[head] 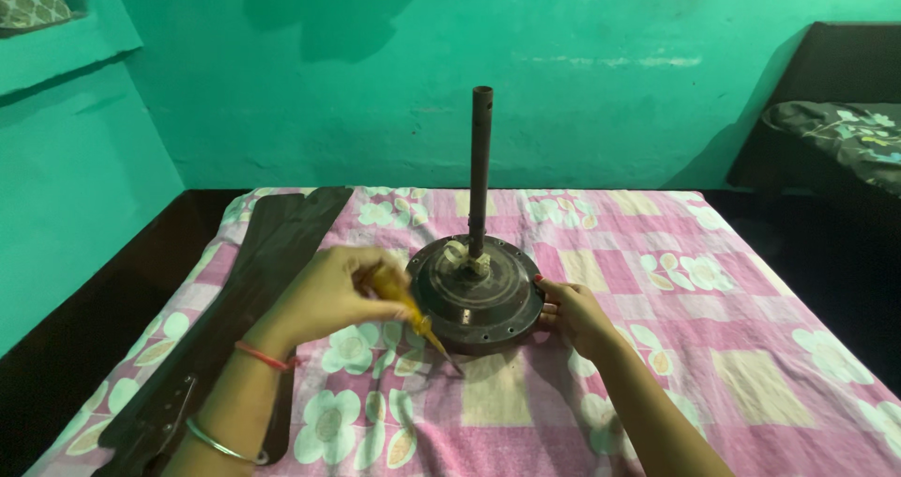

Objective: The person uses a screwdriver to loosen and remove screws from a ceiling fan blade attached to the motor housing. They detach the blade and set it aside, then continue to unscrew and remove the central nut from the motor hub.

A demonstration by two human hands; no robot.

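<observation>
Likely heavy, rigid fan motor (pixel 477 294) steadied at rim by right hand (pixel 572 313); yellow-handled screwdriver (pixel 405 305) gripped in closed left hand (pixel 328 294).

A dark, round ceiling-fan motor (pixel 477 294) sits flat on the bed (pixel 657 346), its brown downrod (pixel 481 167) standing upright from the hub, where whitish wiring bunches. A yellow-handled screwdriver (pixel 408 310) slants down beside the motor's near-left rim, tip toward the floral sheet.
</observation>
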